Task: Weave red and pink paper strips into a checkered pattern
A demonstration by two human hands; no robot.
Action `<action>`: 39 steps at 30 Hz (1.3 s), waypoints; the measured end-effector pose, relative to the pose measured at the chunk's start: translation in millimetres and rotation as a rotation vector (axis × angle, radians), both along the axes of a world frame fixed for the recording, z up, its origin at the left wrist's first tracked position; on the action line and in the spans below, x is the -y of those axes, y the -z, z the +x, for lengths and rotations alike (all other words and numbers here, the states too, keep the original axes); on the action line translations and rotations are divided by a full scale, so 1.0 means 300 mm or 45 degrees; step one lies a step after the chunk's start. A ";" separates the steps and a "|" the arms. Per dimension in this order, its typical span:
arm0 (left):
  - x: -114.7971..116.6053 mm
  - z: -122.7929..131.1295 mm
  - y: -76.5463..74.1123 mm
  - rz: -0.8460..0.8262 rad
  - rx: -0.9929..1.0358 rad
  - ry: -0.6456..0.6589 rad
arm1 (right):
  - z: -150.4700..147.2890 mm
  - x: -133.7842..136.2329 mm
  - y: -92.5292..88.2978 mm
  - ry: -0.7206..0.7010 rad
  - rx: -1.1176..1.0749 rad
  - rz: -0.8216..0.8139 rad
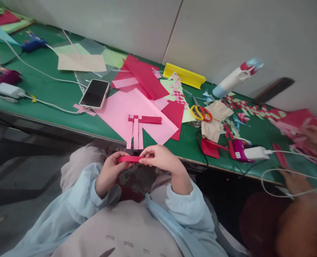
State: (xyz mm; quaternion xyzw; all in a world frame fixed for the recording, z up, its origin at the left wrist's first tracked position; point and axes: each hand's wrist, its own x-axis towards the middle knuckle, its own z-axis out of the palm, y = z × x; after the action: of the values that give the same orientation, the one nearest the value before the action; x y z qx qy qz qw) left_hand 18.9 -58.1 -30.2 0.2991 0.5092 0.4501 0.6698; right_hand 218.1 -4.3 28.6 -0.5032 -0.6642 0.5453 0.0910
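A red paper strip (130, 159) is stretched level between my two hands, just in front of the table edge. My left hand (112, 167) pinches its left end. At the other end, the fingers of my right hand (161, 157) are closed on it. Right beyond my hands lies a partly woven piece, with pink paper strips (136, 134) hanging toward me and a red strip (151, 120) running off to the right. It rests partly on pink paper sheets (115, 110). Red paper sheets (145, 76) are stacked behind.
A phone (95, 93) with a cable sits at left, and a blue glue gun (34, 43) farther back. Scissors (201, 112), a white bottle (236, 78) and a power adapter (255, 153) are to the right. Another person's hands (297, 182) work at the far right.
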 end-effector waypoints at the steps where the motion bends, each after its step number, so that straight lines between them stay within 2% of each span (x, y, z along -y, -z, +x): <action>1: -0.001 -0.002 0.001 0.022 -0.022 0.001 | -0.009 0.011 0.000 0.022 0.023 0.037; 7: 0.010 -0.006 -0.012 0.065 -0.051 0.001 | -0.049 0.055 -0.007 0.075 0.086 0.450; 9: 0.015 -0.005 -0.024 0.067 -0.016 0.011 | -0.053 0.064 -0.007 0.084 0.011 0.422; 11: 0.016 -0.012 -0.036 0.091 -0.003 0.035 | -0.051 0.069 -0.003 0.097 -0.041 0.286; 14: -0.004 -0.049 -0.055 0.201 -0.117 0.166 | -0.031 0.063 0.003 0.136 -0.079 0.131; 16: -0.037 -0.090 -0.072 0.369 -0.329 0.278 | -0.008 0.053 0.002 0.170 -0.106 0.077; 18: -0.086 -0.134 -0.091 0.635 -0.710 0.332 | 0.016 0.043 -0.004 0.161 -0.140 -0.005; 20: -0.146 -0.167 -0.111 0.961 -1.083 0.516 | 0.036 0.033 -0.013 0.123 -0.154 -0.048; 22: -0.206 -0.181 -0.128 1.208 -1.272 0.693 | 0.050 0.026 -0.022 0.093 -0.145 -0.053; 24: -0.256 -0.179 -0.139 1.344 -1.371 0.822 | 0.057 0.022 -0.027 0.077 -0.139 -0.064; 30: -0.320 -0.152 -0.156 1.388 -1.591 1.024 | 0.059 0.015 -0.026 0.056 -0.149 -0.121; 39: -0.338 -0.160 -0.150 1.411 -1.623 1.019 | 0.047 -0.004 -0.027 0.026 -0.109 -0.080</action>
State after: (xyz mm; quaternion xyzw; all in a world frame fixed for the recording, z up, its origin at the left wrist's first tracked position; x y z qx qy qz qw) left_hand -29.1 43.3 14.9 0.9194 0.3525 0.1156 0.1312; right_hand 232.2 -3.1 36.6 -0.4886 -0.6371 0.5861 0.1088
